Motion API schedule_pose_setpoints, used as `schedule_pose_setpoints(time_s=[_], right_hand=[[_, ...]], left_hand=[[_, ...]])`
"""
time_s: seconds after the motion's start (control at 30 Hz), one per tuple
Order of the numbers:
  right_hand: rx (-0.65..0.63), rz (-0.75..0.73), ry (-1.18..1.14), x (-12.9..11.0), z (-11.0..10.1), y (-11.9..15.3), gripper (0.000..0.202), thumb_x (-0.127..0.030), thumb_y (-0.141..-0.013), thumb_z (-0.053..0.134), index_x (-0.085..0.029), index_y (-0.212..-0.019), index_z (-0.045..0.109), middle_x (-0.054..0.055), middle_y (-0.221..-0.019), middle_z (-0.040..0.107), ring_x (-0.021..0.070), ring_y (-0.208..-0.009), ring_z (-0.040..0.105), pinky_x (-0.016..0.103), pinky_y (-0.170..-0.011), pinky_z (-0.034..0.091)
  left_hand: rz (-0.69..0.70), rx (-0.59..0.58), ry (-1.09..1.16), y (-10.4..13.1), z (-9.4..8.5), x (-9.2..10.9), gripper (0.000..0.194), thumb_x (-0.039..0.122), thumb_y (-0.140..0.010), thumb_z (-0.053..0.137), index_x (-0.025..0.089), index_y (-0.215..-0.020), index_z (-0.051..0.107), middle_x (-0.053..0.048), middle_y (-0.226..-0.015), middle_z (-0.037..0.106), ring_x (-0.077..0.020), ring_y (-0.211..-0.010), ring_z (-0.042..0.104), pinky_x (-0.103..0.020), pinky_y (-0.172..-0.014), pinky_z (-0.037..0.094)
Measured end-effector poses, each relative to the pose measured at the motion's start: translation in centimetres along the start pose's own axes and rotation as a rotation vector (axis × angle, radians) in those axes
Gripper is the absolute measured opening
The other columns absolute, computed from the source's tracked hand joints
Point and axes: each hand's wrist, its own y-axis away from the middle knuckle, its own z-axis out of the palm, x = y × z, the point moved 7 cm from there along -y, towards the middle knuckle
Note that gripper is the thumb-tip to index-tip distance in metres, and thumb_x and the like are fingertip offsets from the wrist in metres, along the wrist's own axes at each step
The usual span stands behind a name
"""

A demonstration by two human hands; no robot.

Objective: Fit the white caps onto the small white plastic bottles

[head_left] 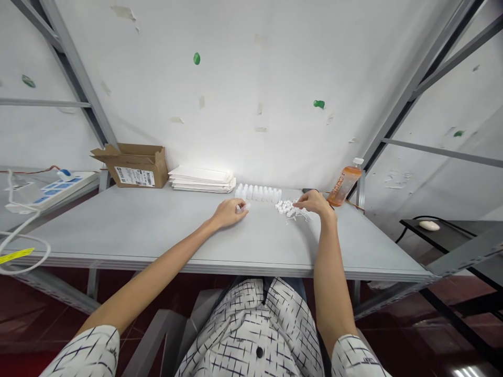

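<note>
Left hand [228,212]: gripped a translucent bottle [243,208].
Right hand [316,202]: was at white caps [286,207]; grip unclear.
Tabletop [157,230]: ran toward front edge [251,266].

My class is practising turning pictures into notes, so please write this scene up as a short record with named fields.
Left hand: this hand holds a small clear piece
Right hand: this hand is at the small white parts; whether it grips one is unclear
Behind the hands: small bottles, upright, grouped together
Back left: open box, then white stack
Back right: orange drink, white lid on
Surface: grey table
</note>
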Motion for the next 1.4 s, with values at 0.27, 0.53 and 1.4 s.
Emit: schedule_pose_setpoints(time_s=[0.27, 0.53, 1.4], right_hand=[[-0.309, 0.091, -0.034, 0.6, 3.0, 0.6, 0.013, -0.021, -0.054, 0.077, -0.015, -0.048, 0.067, 0.007, -0.058, 0.067, 0.0114, -0.046, 0.052, 0.023, -0.041, 0.033], [-0.305, 0.013, -0.174, -0.6, 2.9, 1.0, 0.007, -0.020, -0.057, 0.073, -0.015, -0.055, 0.068, 0.004, -0.052, 0.061, 0.0112, -0.047, 0.052, 0.020, -0.039, 0.030], [-0.404, -0.403, -0.793, -11.1, 8.3, 2.4, 0.021, -0.032, -0.075, 0.067, -0.012, -0.078, 0.065, 0.008, -0.080, 0.069, 0.0103, -0.053, 0.061, 0.018, -0.039, 0.041]], left_hand=[[0.012, -0.023, -0.014, 0.1, -0.1, 0.1, 0.029, 0.042, -0.079, 0.055, 0.019, -0.092, 0.067, -0.003, -0.081, 0.069, -0.0185, -0.070, 0.061, -0.028, -0.064, 0.040], [0.025, -0.010, -0.002, 0.3, -0.2, 0.2, 0.028, 0.042, -0.079, 0.055, 0.020, -0.090, 0.067, -0.003, -0.081, 0.070, -0.0186, -0.069, 0.061, -0.028, -0.063, 0.040], [0.083, -0.044, 0.151, 0.4, 0.1, 0.8, 0.035, 0.041, -0.076, 0.057, 0.016, -0.098, 0.069, -0.006, -0.095, 0.072, -0.0178, -0.069, 0.064, -0.028, -0.067, 0.045]])
